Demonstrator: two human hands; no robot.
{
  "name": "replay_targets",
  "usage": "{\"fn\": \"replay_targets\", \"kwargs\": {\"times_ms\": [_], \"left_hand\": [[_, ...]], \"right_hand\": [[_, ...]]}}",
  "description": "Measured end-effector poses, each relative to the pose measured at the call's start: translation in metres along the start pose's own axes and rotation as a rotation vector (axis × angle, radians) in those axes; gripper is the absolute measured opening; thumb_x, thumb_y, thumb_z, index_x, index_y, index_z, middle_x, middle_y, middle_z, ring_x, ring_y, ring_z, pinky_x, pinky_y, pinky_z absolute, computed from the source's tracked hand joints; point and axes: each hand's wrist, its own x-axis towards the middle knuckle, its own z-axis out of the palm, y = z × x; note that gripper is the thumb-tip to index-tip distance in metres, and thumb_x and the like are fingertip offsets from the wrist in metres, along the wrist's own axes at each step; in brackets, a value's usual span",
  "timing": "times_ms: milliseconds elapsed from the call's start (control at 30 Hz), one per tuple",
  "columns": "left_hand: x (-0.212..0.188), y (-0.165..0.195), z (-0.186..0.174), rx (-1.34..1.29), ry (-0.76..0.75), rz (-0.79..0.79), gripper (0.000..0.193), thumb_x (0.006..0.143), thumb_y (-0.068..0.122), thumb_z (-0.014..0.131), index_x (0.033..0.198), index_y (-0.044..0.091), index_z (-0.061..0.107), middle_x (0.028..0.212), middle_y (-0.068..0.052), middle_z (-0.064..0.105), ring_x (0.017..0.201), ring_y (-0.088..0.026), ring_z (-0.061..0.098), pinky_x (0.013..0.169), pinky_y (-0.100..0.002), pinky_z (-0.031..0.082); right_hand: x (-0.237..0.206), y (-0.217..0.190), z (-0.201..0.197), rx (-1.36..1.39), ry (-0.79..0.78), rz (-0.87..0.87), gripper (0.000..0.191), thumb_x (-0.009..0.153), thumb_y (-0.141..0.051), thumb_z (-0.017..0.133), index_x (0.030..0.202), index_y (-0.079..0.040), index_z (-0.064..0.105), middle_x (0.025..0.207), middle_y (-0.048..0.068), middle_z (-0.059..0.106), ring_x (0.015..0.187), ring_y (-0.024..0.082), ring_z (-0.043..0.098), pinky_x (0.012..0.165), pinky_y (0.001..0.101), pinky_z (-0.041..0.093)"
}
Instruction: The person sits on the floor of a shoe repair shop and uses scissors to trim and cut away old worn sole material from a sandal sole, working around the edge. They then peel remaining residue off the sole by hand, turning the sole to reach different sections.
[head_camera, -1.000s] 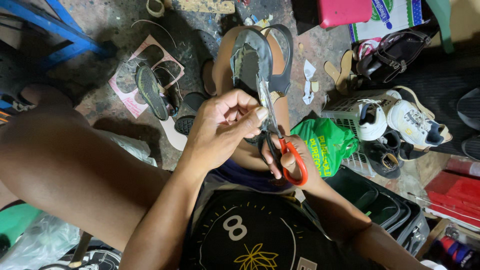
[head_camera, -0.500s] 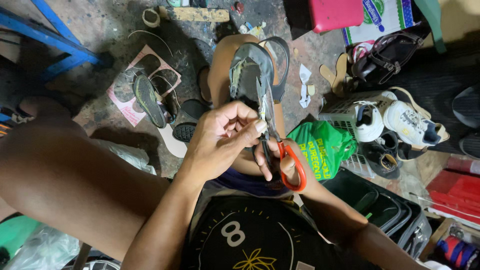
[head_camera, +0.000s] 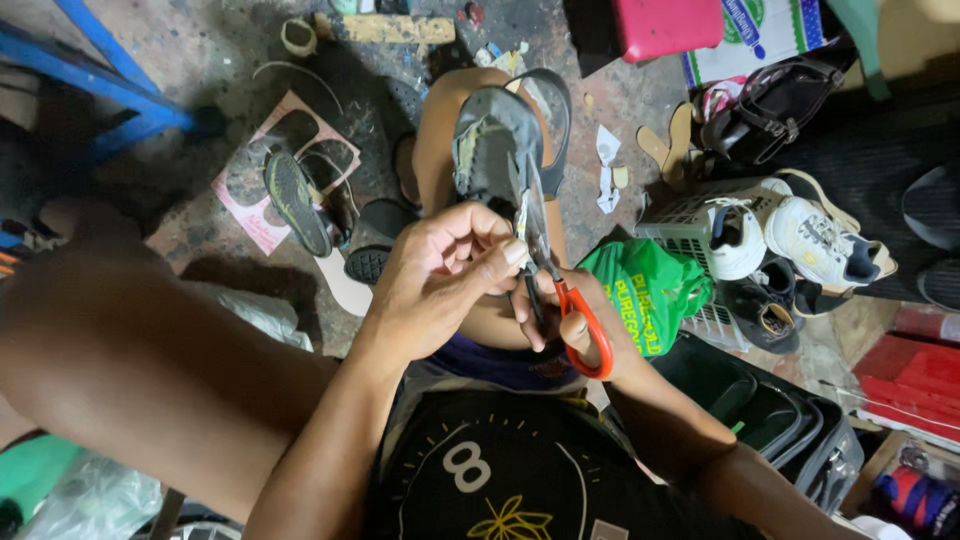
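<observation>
Over the raised knee: a worn grey rubber sandal with a dark strap (head_camera: 497, 140) rests sole-up on the person's bent leg, toe pointing toward the far floor.
Left hand: the left hand (head_camera: 440, 285) sits just in front of the sandal's near end, fingers curled together, thumb and forefinger pinching a small pale scrap of material (head_camera: 521, 222) at the sandal's edge.
Right hand: the right hand (head_camera: 575, 320) grips the orange-handled metal scissors (head_camera: 560, 290), fingers threaded through the orange loop and closed round it; part of the hand is hidden behind the left one.
Scissors: blades point up toward the sandal, tips meeting the pinched scrap; whether they are cutting cannot be told.
Floor, left side: a pink cardboard sheet with sole-shaped cutouts (head_camera: 262, 200) lies with a dark loose sole (head_camera: 296, 200) on it.
Floor, right side: a green plastic bag (head_camera: 645, 290) sits beside a white plastic basket (head_camera: 690, 225) holding white sneakers (head_camera: 820, 240).
</observation>
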Motion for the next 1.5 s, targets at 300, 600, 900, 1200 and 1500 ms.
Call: {"fn": "replay_targets", "kwargs": {"times_ms": [300, 600, 900, 1200, 1500], "left_hand": [[0.003, -0.003, -0.002, 0.015, -0.013, 0.008, 0.012, 0.1, 0.012, 0.068, 0.102, 0.001, 0.065, 0.094, 0.001, 0.067, 0.085, -0.003, 0.064, 0.079, -0.025, 0.061], [-0.004, 0.033, -0.003, 0.602, 0.259, -0.072, 0.019, 0.096, 0.021, 0.073, 0.094, 0.005, 0.064, 0.084, -0.001, 0.072, 0.077, -0.004, 0.074, 0.062, -0.024, 0.063], [0.003, 0.037, 0.021, 0.623, 0.418, 0.491, 0.016, 0.096, 0.007, 0.077, 0.108, 0.004, 0.067, 0.099, -0.006, 0.072, 0.084, -0.012, 0.073, 0.073, -0.027, 0.064], [0.007, 0.035, 0.014, 0.452, 0.319, 0.23, 0.01, 0.097, 0.007, 0.07, 0.102, 0.0, 0.068, 0.087, -0.001, 0.072, 0.077, -0.003, 0.065, 0.069, -0.022, 0.059], [0.006, 0.028, 0.011, 0.389, 0.298, 0.136, 0.008, 0.098, 0.008, 0.068, 0.099, 0.001, 0.065, 0.076, 0.003, 0.064, 0.065, 0.001, 0.052, 0.058, -0.019, 0.046]], "right_hand": [[0.003, 0.009, 0.001, 0.087, 0.004, -0.047, 0.096, 0.076, -0.098, 0.043, 0.084, -0.004, 0.061, 0.059, -0.002, 0.055, 0.051, 0.009, 0.053, 0.051, 0.0239, 0.038], [0.003, 0.001, -0.006, 0.028, -0.062, -0.091, 0.095, 0.083, -0.096, 0.035, 0.085, -0.005, 0.06, 0.057, -0.001, 0.056, 0.054, 0.01, 0.054, 0.061, 0.0245, 0.044], [0.006, -0.008, -0.003, -0.023, -0.089, -0.112, 0.092, 0.088, -0.093, 0.032, 0.089, -0.005, 0.059, 0.062, 0.0, 0.059, 0.057, 0.01, 0.057, 0.066, 0.0258, 0.045], [0.005, -0.009, -0.001, -0.041, -0.056, -0.081, 0.09, 0.086, -0.093, 0.036, 0.086, -0.006, 0.059, 0.06, 0.0, 0.058, 0.055, 0.011, 0.056, 0.055, 0.0256, 0.04], [0.001, 0.012, -0.002, 0.063, -0.043, -0.038, 0.081, 0.086, -0.087, 0.05, 0.084, -0.006, 0.059, 0.058, -0.001, 0.057, 0.053, 0.007, 0.054, 0.051, 0.0237, 0.039]]}}
